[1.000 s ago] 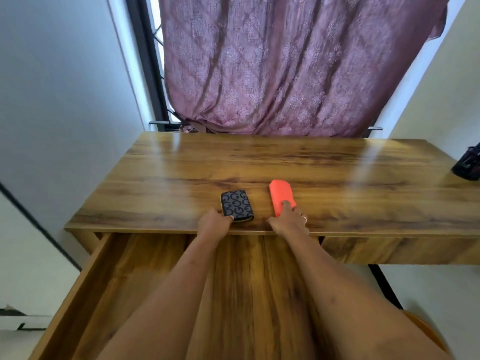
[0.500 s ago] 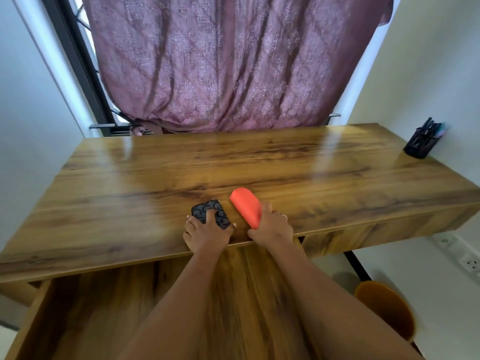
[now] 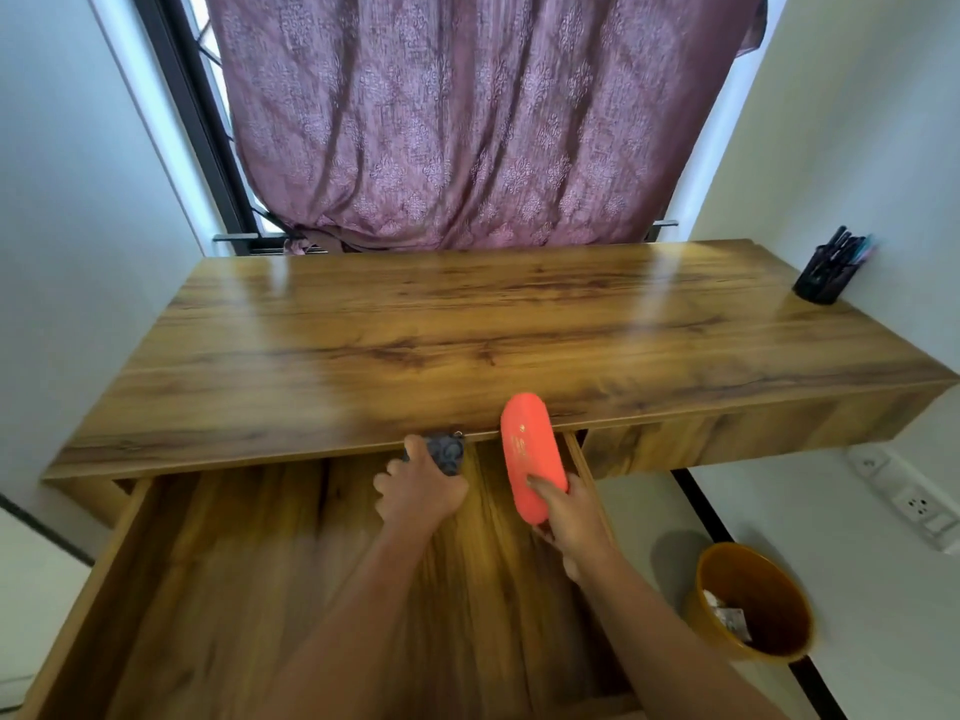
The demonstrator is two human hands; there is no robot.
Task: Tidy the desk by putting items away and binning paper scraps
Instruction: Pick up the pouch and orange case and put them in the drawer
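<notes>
Both hands are full; the right hand (image 3: 574, 517) is wrapped around the near end of an orange case (image 3: 531, 452), index finger lying along its top, and the left hand (image 3: 420, 493) is curled around a small dark patterned wallet (image 3: 445, 453), which is mostly hidden by the fingers and a bit blurred; both items are off the desk surface and held over the open drawer (image 3: 218, 589), right at the desk's front edge; the case sticks up at a tilt so its far tip overlaps the edge of the desktop; the wallet sits lower, just under the lip.

The case is a smooth, rounded capsule shape, bright coral-orange, with some faint small print I can't read; the wallet looks grey-black with a curvy repeating pattern.

The drawer is wide and shallow, same glossy wood grain as the desk (image 3: 467, 324), and whatever I can see of its bottom is bare wood; the arms cover the middle.

Far right corner of the desk has a dark pen cup (image 3: 826, 280) stuffed with pens; on the floor to the right there's a round brownish-orange bin (image 3: 748, 605) with some crumpled paper scraps (image 3: 727, 618) in it; a purple patterned curtain (image 3: 467, 122) hangs behind the desk.
</notes>
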